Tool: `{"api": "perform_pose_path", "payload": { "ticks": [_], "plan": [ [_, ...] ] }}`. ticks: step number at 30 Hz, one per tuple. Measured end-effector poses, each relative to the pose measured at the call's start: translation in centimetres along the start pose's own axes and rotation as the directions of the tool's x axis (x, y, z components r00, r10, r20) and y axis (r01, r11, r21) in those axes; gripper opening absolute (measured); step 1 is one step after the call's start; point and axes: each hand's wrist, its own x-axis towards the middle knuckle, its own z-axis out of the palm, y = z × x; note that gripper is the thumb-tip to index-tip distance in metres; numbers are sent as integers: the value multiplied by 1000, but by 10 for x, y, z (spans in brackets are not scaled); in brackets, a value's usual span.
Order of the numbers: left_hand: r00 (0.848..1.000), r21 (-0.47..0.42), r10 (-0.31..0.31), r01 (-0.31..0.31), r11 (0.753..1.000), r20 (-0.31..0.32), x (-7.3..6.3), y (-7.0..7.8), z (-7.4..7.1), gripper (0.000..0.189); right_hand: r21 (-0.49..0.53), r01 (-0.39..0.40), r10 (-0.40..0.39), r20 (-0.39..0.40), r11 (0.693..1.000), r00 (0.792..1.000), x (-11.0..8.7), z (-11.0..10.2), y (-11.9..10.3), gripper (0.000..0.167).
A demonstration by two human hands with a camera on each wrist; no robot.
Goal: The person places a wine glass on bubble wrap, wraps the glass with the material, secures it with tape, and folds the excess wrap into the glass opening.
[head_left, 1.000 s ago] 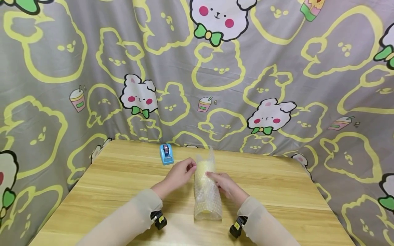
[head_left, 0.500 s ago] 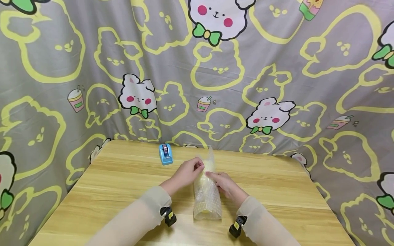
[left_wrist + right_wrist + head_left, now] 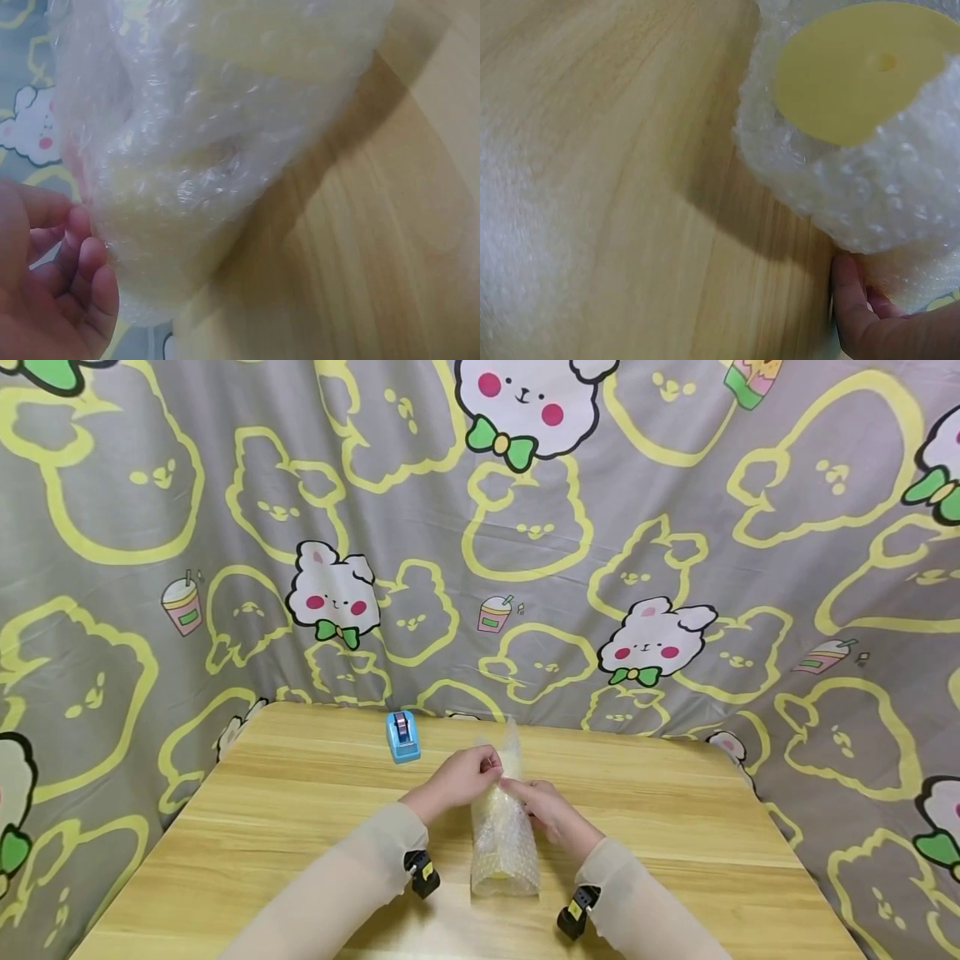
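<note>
A roll of clear bubble wrap (image 3: 504, 852) lies lengthwise on the table around a yellow cylinder-like object. The object's flat round end (image 3: 840, 75), with a small hole, shows in the right wrist view. At the far part of the roll, my left hand (image 3: 467, 775) has its thumb and forefinger together at the wrap's edge and seems to pinch it; the exact contact is too small to make out. My right hand (image 3: 551, 810) grips the roll from the right, thumb on top and fingers along the side. In the left wrist view, the wrap (image 3: 195, 180) looks crumpled beside my curled fingers (image 3: 94, 259).
A blue tape dispenser (image 3: 403, 737) stands near the table's back edge, left of the roll. The wood-grain table (image 3: 675, 827) reaches a grey patterned curtain (image 3: 540, 602) at the back and sides. Small black cameras are strapped to both wrists.
My left hand has moved right, from the roll's left side to over its top near the right thumb. The wrap's left side now lies farther over the top. The right hand stays in place.
</note>
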Motion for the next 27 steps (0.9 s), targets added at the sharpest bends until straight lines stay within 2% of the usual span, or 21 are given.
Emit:
{"api": "perform_pose_path", "payload": {
  "ticks": [4,8,13,16,23,27],
  "plan": [
    [999,-7,-14,14,1000,32,4,0,-2,10,1,-3,3,-12,1000,1000,-1,0,-1,35],
    [998,-61,-17,22,998,68,6,0,-4,10,4,-1,2,-17,1000,1000,0,1,-1,34],
    [996,-133,19,-7,991,88,5,2,-6,11,12,-1,2,-31,1000,1000,2,1,0,31],
    [996,-113,5,6,994,89,6,3,-5,12,16,-1,2,-33,1000,999,3,1,1,31],
    [992,-45,-97,100,994,80,6,8,-7,11,11,2,-2,-15,1000,1000,0,2,-2,33],
    [985,-20,-160,161,987,67,7,11,-10,16,-16,-29,28,-55,999,998,0,4,-1,36]
  ]
}}
